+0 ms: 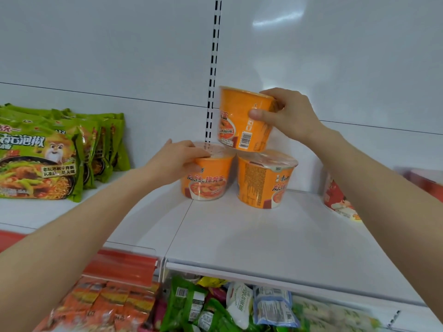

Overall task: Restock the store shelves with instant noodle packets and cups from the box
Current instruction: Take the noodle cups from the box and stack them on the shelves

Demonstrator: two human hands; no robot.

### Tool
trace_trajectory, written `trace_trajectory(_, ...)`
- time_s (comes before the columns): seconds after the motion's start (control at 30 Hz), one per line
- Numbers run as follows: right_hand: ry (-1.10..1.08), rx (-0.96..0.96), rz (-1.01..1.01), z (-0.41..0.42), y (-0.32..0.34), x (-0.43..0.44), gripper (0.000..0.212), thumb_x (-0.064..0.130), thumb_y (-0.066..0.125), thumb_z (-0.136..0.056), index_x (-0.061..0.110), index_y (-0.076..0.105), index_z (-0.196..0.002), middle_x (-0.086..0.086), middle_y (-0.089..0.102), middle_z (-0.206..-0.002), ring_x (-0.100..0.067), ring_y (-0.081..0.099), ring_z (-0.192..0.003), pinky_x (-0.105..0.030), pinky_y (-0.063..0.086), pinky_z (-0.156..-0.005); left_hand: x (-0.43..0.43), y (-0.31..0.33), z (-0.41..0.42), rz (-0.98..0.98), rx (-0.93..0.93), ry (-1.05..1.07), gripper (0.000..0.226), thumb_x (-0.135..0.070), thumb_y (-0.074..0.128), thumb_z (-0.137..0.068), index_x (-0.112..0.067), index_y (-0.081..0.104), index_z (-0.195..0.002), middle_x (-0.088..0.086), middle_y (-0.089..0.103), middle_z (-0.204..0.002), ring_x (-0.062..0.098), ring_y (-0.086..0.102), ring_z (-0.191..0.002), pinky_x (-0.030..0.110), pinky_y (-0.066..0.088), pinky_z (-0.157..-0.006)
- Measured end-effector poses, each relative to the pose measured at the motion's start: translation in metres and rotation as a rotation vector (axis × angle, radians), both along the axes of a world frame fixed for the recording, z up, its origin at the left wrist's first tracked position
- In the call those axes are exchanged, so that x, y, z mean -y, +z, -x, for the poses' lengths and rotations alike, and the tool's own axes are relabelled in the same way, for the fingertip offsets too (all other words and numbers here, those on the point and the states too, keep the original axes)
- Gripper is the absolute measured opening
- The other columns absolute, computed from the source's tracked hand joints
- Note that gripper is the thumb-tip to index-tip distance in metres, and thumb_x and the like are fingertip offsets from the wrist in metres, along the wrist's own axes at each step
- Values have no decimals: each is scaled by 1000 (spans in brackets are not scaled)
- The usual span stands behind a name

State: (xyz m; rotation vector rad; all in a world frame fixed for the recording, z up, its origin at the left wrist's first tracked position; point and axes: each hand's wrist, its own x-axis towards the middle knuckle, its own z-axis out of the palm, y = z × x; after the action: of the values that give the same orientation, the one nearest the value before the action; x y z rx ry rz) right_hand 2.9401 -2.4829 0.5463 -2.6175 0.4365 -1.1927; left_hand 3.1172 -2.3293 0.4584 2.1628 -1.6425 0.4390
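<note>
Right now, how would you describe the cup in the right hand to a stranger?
On the white shelf, by the slotted upright, two orange noodle cups stand together. It is the third cup, tilted above both, gripped by the right hand.

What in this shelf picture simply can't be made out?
Head view:
- Red-and-white paper cup: mostly behind the right forearm.
- Colourful plastic packets along the bottom: blurred, labels unreadable.
- Supply box: outside the frame.
- Raised orange noodle cup's lid: turned away from camera.

White back panel (96, 44), black-slotted upright (214, 68), white shelf board (263, 236), red edge strip (124, 264), light glare (278, 17) upper right
</note>
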Motion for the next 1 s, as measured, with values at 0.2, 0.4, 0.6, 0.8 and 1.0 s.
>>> trace_trajectory(0.2, 9, 6, -2, 3, 2, 0, 50, 37, 66, -81, 13, 55, -124, -7, 62, -119, -15, 55, -99, -25, 43, -83, -1, -3, -6, 46, -70, -6, 37, -3, 55, -88, -14, 53, -123, 3, 59, -125, 23, 53, -115, 25, 30, -87)
trace_trajectory(0.4, 11, -1, 8, 1, 1, 0, 50, 37, 65, -82, 12, 54, -124, -7, 61, -119, -20, 57, -106, -25, 43, -83, -1, -5, -7, 62, -139, -40, 31, -17, 60, -87, -12, 54, -117, 5, 60, -115, 24, 55, -104, 29, 42, -83)
trace_trajectory(0.6, 17, -9, 1, 0, 0, -1, 50, 38, 65, -81, 13, 55, -124, -7, 62, -119, -18, 57, -104, -25, 43, -83, 2, -6, -3, 33, -133, 14, 32, -21, 56, -89, -11, 49, -119, 10, 57, -121, 26, 53, -106, 32, 41, -85)
trace_trajectory(0.8, 54, 22, 18, 13, 5, -14, 46, 36, 67, -81, 14, 57, -120, -1, 61, -108, -2, 53, -85, -4, 38, -67, 1, 24, 28, 341, -583, 37, 100, -55, 70, -70, -16, 18, -146, 5, 26, -152, 23, 30, -137, 40, 31, -107)
trace_trajectory(1.0, 132, 27, -19, 23, 4, -34, 45, 36, 68, -80, 19, 57, -121, 6, 58, -106, 9, 53, -84, 0, 39, -70, 14, 50, 57, 457, -831, -257, 75, -36, 73, -69, -17, 35, -131, -12, 57, -107, 2, 59, -90, 11, 48, -61)
